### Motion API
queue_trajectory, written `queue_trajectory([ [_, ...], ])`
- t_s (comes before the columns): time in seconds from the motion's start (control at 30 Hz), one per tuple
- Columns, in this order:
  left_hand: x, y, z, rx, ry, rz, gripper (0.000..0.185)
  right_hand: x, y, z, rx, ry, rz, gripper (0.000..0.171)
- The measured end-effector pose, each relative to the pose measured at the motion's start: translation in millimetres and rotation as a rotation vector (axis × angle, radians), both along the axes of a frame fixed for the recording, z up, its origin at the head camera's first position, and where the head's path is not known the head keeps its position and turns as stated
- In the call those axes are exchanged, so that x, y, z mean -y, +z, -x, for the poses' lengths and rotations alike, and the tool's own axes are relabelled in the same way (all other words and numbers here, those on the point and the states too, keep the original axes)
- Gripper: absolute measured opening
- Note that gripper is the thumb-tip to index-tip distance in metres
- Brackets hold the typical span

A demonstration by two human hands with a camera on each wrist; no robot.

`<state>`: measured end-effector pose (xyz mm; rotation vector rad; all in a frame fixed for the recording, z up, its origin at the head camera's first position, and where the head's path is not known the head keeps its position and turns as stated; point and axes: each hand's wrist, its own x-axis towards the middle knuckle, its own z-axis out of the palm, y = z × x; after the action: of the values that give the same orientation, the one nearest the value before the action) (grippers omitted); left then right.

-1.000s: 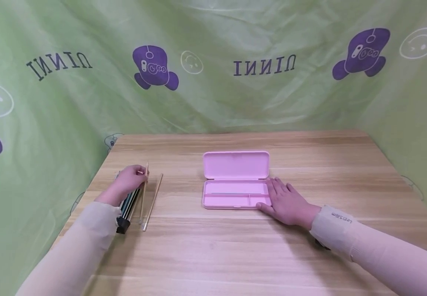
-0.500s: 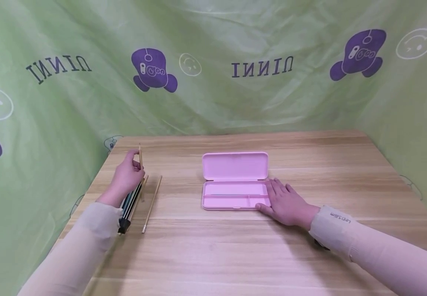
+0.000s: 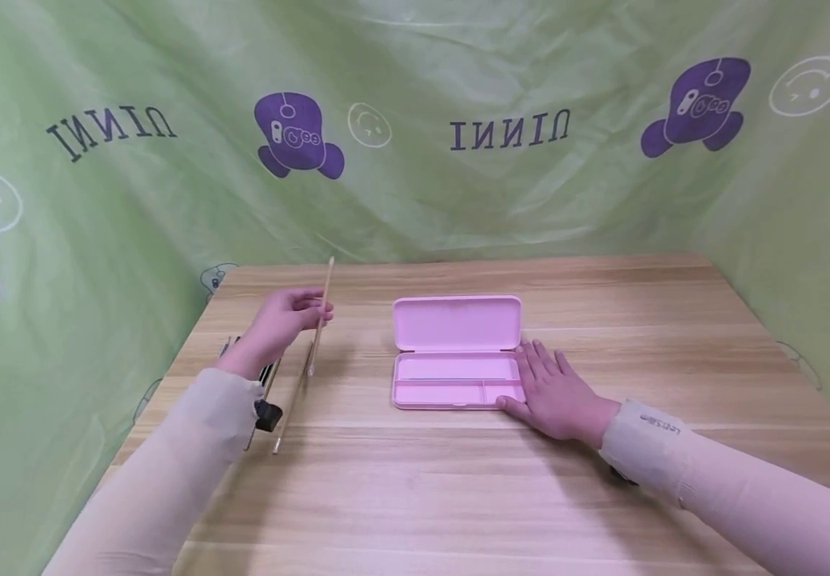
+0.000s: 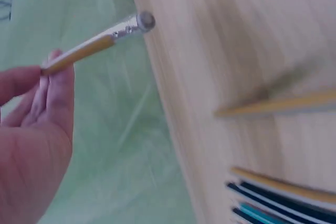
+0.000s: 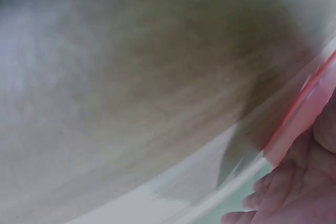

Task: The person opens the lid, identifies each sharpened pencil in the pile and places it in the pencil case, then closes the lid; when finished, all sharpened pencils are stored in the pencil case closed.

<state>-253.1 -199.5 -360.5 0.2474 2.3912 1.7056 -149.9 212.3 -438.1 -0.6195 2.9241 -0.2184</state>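
Pinching a slim wooden pencil (image 3: 322, 314) between thumb and fingertips, the left hand (image 3: 280, 322) holds it lifted off the desk (image 3: 458, 480) near the left edge, metal-capped end uppermost. Right hand (image 3: 557, 392): flat, fingers spread, resting against the right end of the open pink pencil case (image 3: 456, 352), mid-desk. Case: smooth rounded plastic, lid upright, tray partitioned. More pencils (image 3: 293, 396) lie along the left edge.
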Motion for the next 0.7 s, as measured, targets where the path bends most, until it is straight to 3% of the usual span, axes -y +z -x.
queue_trajectory([
  [0.13, -27, 4.5, 7.1, 0.017, -0.155, 0.055, 0.046, 1, 1.0, 0.2, 0.014, 0.000, -0.021, 0.092],
  [0.33, -76, 8.2, 17.7, -0.041, -0.366, 0.227, 0.040, 2, 2.7, -0.4, 0.027, -0.002, -0.020, 0.090],
  [0.57, -124, -0.4, 20.9, -0.255, -0.597, 0.513, 0.029, 1, 1.7, 0.4, 0.041, -0.005, -0.022, 0.091],
  [0.7, -146, -10.2, 16.3, -0.357, -0.655, 0.619, 0.023, 1, 0.5, 1.1, 0.037, -0.009, -0.030, 0.092],
])
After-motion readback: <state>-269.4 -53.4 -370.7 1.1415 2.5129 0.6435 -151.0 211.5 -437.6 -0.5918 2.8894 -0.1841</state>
